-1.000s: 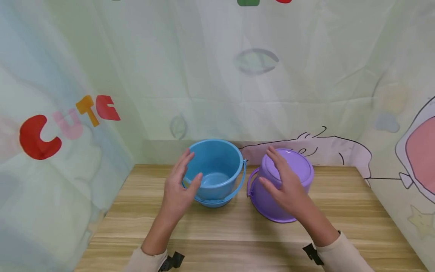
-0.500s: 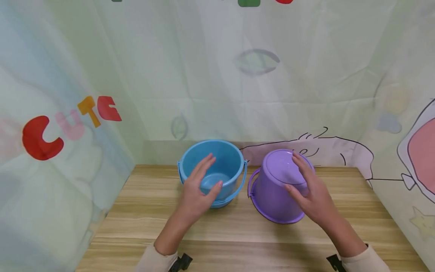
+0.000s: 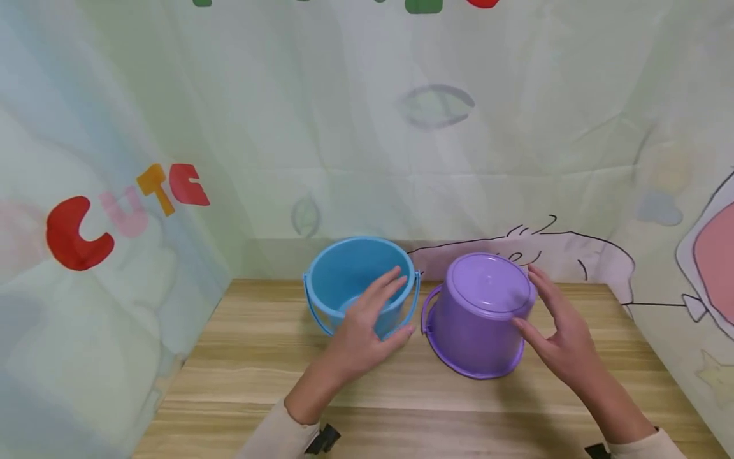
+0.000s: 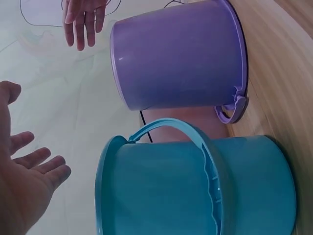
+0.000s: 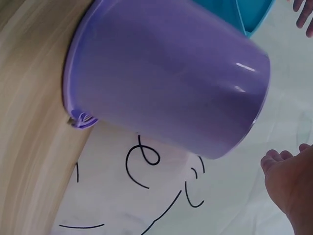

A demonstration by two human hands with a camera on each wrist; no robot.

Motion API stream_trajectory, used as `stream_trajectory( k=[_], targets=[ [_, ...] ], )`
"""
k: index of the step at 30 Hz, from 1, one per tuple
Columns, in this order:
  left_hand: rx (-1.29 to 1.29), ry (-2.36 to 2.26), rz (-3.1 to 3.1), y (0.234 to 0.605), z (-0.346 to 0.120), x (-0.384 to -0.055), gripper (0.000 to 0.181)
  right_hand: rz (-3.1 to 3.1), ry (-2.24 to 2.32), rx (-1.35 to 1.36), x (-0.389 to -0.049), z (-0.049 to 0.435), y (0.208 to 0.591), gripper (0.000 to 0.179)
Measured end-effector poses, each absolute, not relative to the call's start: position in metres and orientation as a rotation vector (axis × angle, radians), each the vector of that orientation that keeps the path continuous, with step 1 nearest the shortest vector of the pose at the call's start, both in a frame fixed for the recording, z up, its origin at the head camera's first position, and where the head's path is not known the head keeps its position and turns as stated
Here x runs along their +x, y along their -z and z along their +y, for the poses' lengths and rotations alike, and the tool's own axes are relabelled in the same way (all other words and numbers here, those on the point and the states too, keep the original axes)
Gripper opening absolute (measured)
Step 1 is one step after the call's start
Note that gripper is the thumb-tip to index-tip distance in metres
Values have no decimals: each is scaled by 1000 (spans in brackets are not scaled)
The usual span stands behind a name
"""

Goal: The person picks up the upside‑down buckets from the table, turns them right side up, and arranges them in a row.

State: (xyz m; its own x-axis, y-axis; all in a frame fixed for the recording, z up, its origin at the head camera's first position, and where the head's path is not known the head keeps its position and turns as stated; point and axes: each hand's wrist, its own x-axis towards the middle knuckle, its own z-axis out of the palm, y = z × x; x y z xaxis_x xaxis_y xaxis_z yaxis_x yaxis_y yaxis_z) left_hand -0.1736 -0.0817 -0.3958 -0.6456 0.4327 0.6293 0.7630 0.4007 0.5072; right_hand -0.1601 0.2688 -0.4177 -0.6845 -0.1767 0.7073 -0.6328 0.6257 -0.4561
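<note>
A blue bucket (image 3: 327, 280) stands upright on the table, its mouth up and its handle hanging down at the front. To its right a purple bucket (image 3: 476, 338) sits upside down, base up, with its handle low on the left side. My left hand (image 3: 364, 341) hovers in front of the blue bucket's right part, fingers spread, and in the left wrist view a gap shows between hand and bucket. Beside the purple bucket's right side is my right hand (image 3: 564, 341), thumb and fingers apart. The right wrist view shows that hand (image 5: 291, 183) away from the bucket, holding nothing.
The wooden table (image 3: 241, 382) meets a printed cloth backdrop (image 3: 355, 127) behind the buckets. More cloth (image 3: 86, 331) hangs along the left side, with coloured letters on it. The two buckets stand close together near the table's back edge.
Both hands have moved to the right: the left from the blue bucket's left side across its front, the right from before the purple bucket to its right side. The buckets have stayed in place.
</note>
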Motion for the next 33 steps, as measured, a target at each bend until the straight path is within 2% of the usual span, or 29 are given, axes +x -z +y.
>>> stream_trajectory(
  k=[8, 14, 17, 25, 33],
  targets=[
    [-1161, 1004, -2244, 404, -67, -176, 80, -2195, -975, 658, -158, 289, 428, 93],
    [-1233, 867, -2196, 411, -57, -178, 85, -2135, -982, 721, -164, 303, 442, 73],
    [-1271, 783, -2133, 415, -53, -180, 86, -2115, -971, 756, -166, 309, 449, 72],
    [-1329, 676, -2101, 427, -45, -185, 75, -2250, -895, 744, -165, 321, 461, 79],
    [-1361, 569, -2120, 439, -36, -190, 62, -2271, -781, 832, -167, 331, 474, 70]
  ],
)
